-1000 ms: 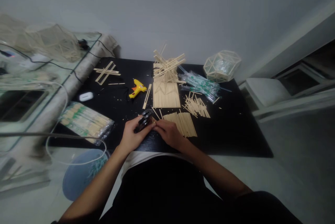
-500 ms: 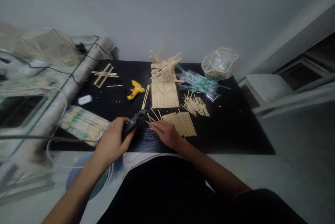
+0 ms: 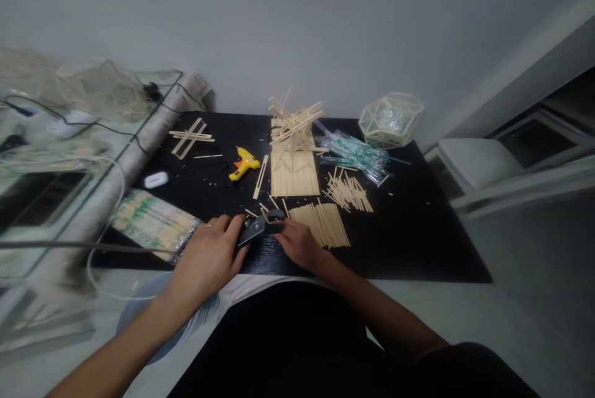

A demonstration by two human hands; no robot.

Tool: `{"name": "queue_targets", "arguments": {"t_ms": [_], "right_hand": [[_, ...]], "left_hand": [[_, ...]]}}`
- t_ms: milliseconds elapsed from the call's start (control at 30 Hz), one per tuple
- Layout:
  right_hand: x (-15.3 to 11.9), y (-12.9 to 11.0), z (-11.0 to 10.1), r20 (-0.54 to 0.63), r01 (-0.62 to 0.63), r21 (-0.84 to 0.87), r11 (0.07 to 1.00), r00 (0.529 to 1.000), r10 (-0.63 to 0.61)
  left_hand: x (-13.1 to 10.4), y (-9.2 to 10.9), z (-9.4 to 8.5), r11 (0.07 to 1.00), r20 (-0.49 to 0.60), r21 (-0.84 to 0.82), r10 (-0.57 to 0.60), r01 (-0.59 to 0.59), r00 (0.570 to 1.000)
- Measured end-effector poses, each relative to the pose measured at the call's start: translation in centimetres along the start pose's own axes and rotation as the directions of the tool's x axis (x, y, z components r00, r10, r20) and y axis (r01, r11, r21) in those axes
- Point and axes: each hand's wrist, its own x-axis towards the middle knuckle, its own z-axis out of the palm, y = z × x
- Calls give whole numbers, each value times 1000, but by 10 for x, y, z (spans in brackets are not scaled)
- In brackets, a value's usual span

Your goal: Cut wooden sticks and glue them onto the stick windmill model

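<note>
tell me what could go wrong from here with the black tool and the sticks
The head of the black plier-like tool in the left hand is right by the fingers of the right hand, so a careless squeeze might pinch one.

The right hand is also close beside the row of sticks; a slip could knock them out of line.

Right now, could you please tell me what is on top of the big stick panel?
Crossed sticks and a thin stick frame; what they cover of the panel can't be seen.
</note>
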Motion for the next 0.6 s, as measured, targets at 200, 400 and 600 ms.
{"name": "queue_targets", "arguments": {"t_ms": [200, 400, 600], "right_hand": [[0, 0, -1, 45, -29, -6, 1000, 999, 30], [1, -1, -4, 38, -8, -28, 1000, 999, 9], [3, -3, -4, 72, -34, -60, 998, 997, 39]], "left_hand": [[0, 3, 0, 998, -16, 51, 30, -29, 999], [0, 6, 0, 996, 64, 89, -11, 5, 998], [1, 7, -9, 994, 200, 98, -75, 56, 977]]}}
